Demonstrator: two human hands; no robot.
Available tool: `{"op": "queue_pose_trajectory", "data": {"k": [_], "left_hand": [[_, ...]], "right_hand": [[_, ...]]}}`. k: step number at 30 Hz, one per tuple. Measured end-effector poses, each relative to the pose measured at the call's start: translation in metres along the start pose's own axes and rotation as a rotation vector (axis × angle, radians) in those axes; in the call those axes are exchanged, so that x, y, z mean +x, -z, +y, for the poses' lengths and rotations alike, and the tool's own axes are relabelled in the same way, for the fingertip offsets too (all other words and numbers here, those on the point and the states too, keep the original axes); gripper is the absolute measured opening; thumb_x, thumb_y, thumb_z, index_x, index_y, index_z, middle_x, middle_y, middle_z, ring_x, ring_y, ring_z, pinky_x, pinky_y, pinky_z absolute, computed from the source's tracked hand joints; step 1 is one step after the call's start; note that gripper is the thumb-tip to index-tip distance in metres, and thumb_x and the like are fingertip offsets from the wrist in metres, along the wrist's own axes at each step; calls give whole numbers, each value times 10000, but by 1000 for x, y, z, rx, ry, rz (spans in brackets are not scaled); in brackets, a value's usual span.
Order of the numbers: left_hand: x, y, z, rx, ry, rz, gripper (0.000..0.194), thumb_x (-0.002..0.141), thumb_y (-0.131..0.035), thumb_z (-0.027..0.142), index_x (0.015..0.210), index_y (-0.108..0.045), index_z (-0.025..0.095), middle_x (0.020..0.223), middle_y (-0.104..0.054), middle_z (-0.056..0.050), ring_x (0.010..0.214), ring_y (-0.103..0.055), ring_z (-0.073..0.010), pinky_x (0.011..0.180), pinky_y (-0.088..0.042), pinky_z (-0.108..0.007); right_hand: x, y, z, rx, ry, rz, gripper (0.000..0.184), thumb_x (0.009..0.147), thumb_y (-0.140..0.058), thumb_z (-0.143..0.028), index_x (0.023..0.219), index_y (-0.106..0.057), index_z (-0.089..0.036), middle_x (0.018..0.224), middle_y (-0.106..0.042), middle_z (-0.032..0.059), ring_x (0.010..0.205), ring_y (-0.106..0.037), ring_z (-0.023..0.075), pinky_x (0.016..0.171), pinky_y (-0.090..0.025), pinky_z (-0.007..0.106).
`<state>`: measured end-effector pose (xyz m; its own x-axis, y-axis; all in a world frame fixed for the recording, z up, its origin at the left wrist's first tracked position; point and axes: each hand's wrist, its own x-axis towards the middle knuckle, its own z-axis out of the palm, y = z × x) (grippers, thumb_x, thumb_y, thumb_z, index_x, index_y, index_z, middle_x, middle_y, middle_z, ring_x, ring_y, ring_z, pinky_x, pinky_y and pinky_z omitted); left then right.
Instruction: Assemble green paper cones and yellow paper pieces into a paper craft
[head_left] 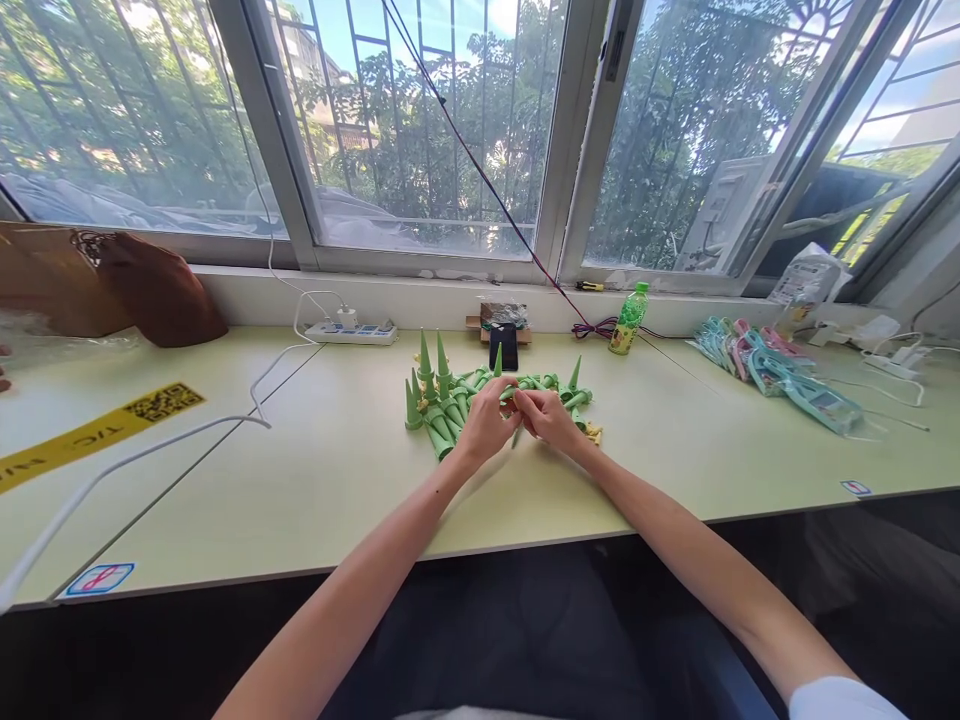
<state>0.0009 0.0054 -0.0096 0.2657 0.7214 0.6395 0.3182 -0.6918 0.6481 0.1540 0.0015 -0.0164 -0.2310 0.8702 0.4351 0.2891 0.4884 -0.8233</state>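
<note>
My left hand (489,418) and my right hand (551,418) meet over the middle of the table, fingertips pinched together. Between them is a small green cone-shaped piece (516,437), mostly covered by the fingers, its narrow end pointing down. Around and behind my hands lies a pile of green plastic cones with collared bases (450,410). Several stand upright, such as the tall cone (425,355) at the left; others lie on their sides. Small yellowish pieces (594,433) show beside my right wrist and among the cones.
Behind the pile are a dark phone (504,348) and a small open box (517,318). A green drink bottle (628,318), a power strip (352,332) and bundled teal and pink straps (780,365) line the back. A white cable (150,452) crosses the left; another person's fingers (4,370) show there.
</note>
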Motion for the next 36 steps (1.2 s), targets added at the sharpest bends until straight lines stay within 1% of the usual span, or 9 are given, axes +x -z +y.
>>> {"op": "queue_pose_trajectory", "data": {"k": [3,5,10,18,23,27,30,33,36], "left_hand": [[0,1,3,-23,26,-11,332,765,-596,70,1072,-599,198,939,-675,-31,711,-649,-133,670,-563,-266],[0,2,5,-30,32,-13,316,765,-603,84,1060,-605,198,865,-676,-19,680,-647,-137,653,-554,-268],[0,5,9,-21,21,-10,182,785,-634,148,960,-626,199,778,-671,-10,663,-650,-146,636,-543,-271],[1,6,12,-44,33,18,150,778,-665,184,922,-624,198,787,-676,-3,657,-676,-147,616,-538,-257],[0,6,13,-54,34,38,183,773,-667,189,950,-623,203,774,-668,7,643,-673,-138,611,-533,-245],[-1,5,13,-51,40,45,225,759,-656,163,978,-623,206,731,-649,23,636,-662,-130,622,-533,-238],[-1,4,11,-47,36,54,242,756,-657,159,992,-625,204,715,-633,30,629,-655,-126,617,-526,-234],[0,4,10,-34,8,67,249,760,-649,152,1002,-629,205,695,-614,41,606,-640,-119,604,-516,-229],[0,4,11,-25,2,84,262,756,-652,142,1010,-633,201,721,-627,34,592,-631,-112,602,-524,-231]], "right_hand": [[-1,0,0,27,-14,-21,588,932,-440,-727,719,-621,-210,431,-448,-37,407,-389,124,463,-297,288],[-1,0,0,50,-23,-28,596,928,-442,-733,708,-621,-209,431,-458,-35,395,-387,120,455,-297,289],[0,1,0,116,-54,-46,631,897,-455,-773,696,-625,-199,422,-466,-27,374,-394,118,426,-279,283],[4,0,-4,289,-137,-60,621,822,-542,-800,654,-581,-203,481,-499,-10,387,-427,123,396,-293,288],[6,0,-3,473,-229,-99,588,820,-593,-761,649,-556,-200,519,-491,-19,391,-409,105,393,-315,278],[7,1,-2,624,-307,-136,522,875,-612,-665,695,-582,-176,542,-491,-27,399,-383,87,400,-340,261],[7,2,-1,717,-361,-163,486,911,-602,-618,759,-619,-157,555,-497,-33,414,-398,80,418,-360,243],[6,2,0,802,-409,-206,462,903,-634,-601,831,-658,-145,610,-564,-17,448,-445,74,435,-365,219],[6,3,-1,836,-444,-226,458,887,-659,-603,840,-666,-148,635,-603,-10,463,-463,67,438,-360,202]]}}
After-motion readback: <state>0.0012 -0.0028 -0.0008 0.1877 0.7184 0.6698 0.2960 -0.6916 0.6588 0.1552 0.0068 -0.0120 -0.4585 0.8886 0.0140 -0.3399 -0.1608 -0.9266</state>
